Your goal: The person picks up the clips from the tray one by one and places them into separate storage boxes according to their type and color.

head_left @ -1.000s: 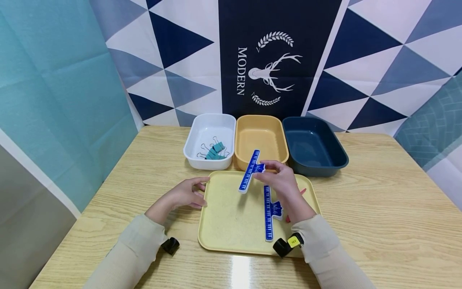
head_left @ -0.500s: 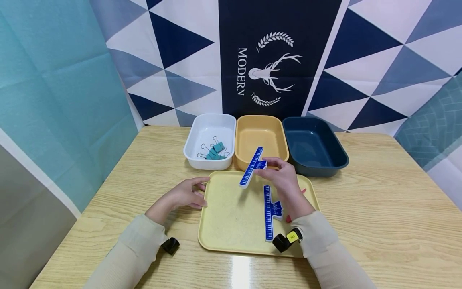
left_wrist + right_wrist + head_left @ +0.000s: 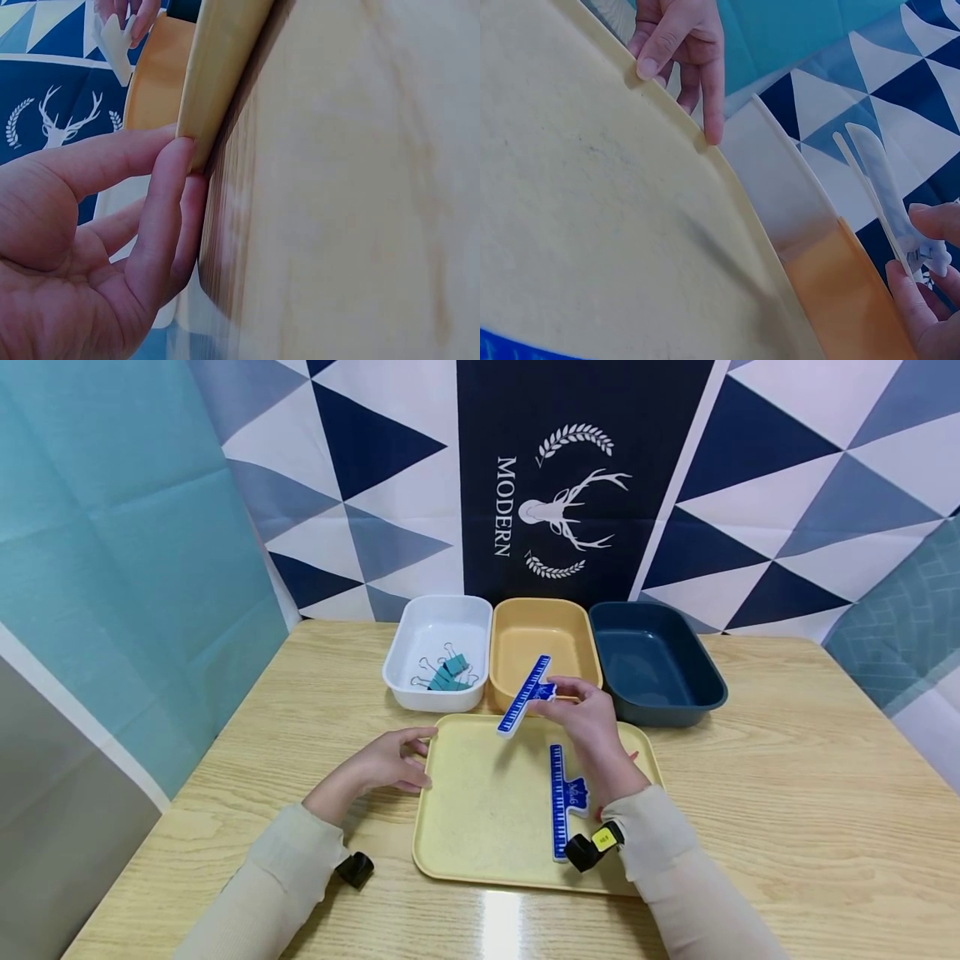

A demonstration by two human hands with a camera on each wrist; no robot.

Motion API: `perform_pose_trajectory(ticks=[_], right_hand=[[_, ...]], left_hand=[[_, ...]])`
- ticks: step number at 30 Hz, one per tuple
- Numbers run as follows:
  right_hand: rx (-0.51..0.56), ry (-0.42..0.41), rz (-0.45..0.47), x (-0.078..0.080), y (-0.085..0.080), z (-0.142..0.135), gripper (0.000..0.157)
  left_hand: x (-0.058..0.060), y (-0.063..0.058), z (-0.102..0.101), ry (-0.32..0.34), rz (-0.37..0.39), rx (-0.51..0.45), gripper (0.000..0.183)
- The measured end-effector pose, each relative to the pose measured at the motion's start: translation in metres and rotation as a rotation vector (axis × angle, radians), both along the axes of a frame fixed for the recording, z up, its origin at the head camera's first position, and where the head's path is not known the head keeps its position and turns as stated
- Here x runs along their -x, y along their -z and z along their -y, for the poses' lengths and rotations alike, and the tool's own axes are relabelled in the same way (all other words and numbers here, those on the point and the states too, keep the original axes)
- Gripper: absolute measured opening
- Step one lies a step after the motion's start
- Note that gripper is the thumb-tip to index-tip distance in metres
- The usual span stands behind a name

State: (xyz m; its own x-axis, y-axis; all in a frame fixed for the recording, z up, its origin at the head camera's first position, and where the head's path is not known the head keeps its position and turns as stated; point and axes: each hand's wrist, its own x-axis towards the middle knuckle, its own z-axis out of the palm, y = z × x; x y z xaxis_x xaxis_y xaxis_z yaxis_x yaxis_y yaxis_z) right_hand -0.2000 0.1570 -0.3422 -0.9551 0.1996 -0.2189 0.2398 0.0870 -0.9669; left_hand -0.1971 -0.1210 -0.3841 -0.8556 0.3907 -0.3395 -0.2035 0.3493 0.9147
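My right hand [image 3: 588, 718] pinches a blue-and-white music page clip [image 3: 522, 697] by its crown-shaped handle, between thumb and fingers. The clip hangs tilted over the far edge of the yellow tray [image 3: 480, 835], overlapping the near wall of the orange bin in the head view. In the right wrist view, the clip's two long white bars [image 3: 871, 180] show edge-on. A second matching clip [image 3: 558, 802] lies on the tray's right half. Something red [image 3: 634, 756] beside it is mostly hidden by my right wrist. My left hand [image 3: 382, 762] touches the tray's left rim [image 3: 214, 75] with extended fingertips.
Three bins stand side by side behind the tray: a white bin [image 3: 401, 695] holding several teal binder clips [image 3: 448, 675], an orange bin [image 3: 543, 639] and a dark blue bin [image 3: 645, 652]. A patterned cloth [image 3: 390, 460] hangs just behind them.
My right hand has carried the held page clip a little away from me, toward the orange bin. The left hand stays at the tray rim.
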Motion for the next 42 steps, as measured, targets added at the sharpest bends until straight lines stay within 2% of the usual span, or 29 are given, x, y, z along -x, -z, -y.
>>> perform_pose_trajectory(ticks=[5, 13, 24, 42], right_hand=[[-0.010, 0.016, 0.013, 0.002, 0.000, -0.003, 0.058], [-0.024, 0.035, -0.016, 0.003, -0.001, -0.004, 0.052], [-0.046, 0.033, 0.000, 0.009, -0.003, -0.007, 0.056], [-0.019, 0.067, -0.020, 0.021, -0.006, -0.006, 0.056]], left_hand=[[0.001, 0.000, 0.000, -0.002, 0.003, 0.001, 0.079], [0.001, 0.000, 0.001, 0.005, -0.002, -0.003, 0.079], [0.002, 0.001, 0.002, 0.005, -0.006, -0.017, 0.078], [0.001, 0.001, 0.001, -0.001, -0.003, -0.011, 0.078]])
